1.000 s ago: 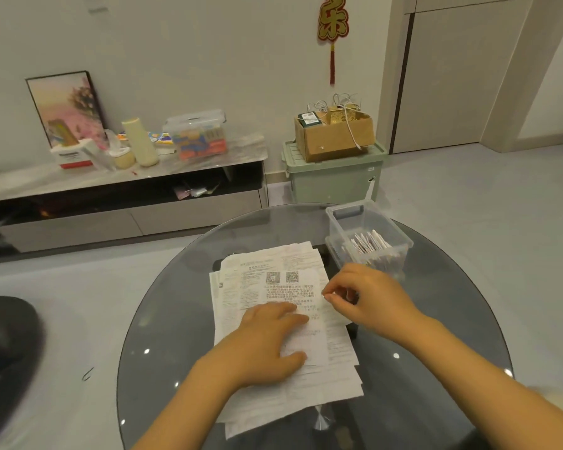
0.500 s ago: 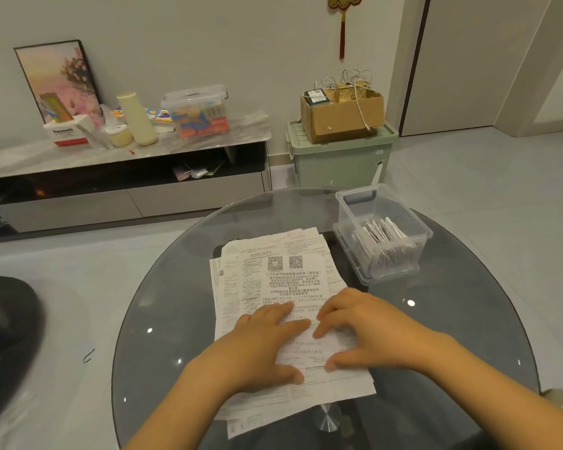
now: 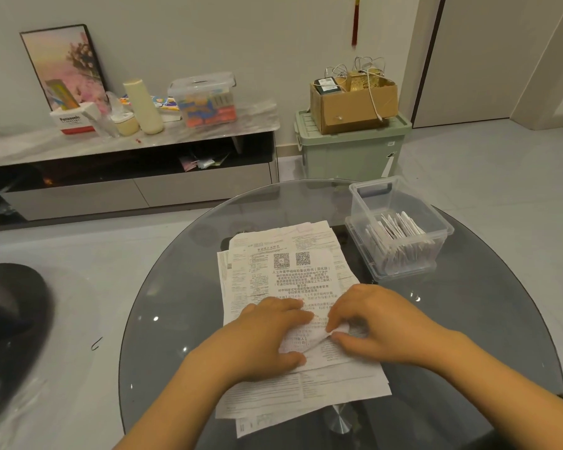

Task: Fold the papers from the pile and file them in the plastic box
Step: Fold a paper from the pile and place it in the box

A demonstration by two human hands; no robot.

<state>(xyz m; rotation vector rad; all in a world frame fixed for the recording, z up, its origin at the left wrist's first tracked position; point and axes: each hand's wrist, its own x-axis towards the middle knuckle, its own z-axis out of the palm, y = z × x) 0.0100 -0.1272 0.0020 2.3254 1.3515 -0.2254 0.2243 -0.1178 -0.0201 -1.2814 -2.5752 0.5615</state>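
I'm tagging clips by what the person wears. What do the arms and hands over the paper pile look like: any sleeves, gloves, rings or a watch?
Both forearms are bare as far as the frame shows, with no sleeves in view. The left hand and right hand wear no gloves, and no ring, watch or bracelet shows on either. The fingernails look short and unpainted.

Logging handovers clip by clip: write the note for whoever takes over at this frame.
Left hand rests flat on the paper pile, pinning it to the glass table.
Right hand pinches a lifted bit of the top sheet.
Plastic box, far right of the pile, is open with folded papers standing inside.
Done: some papers filed.
Left: fold this sheet, file it, then the remaining pile.
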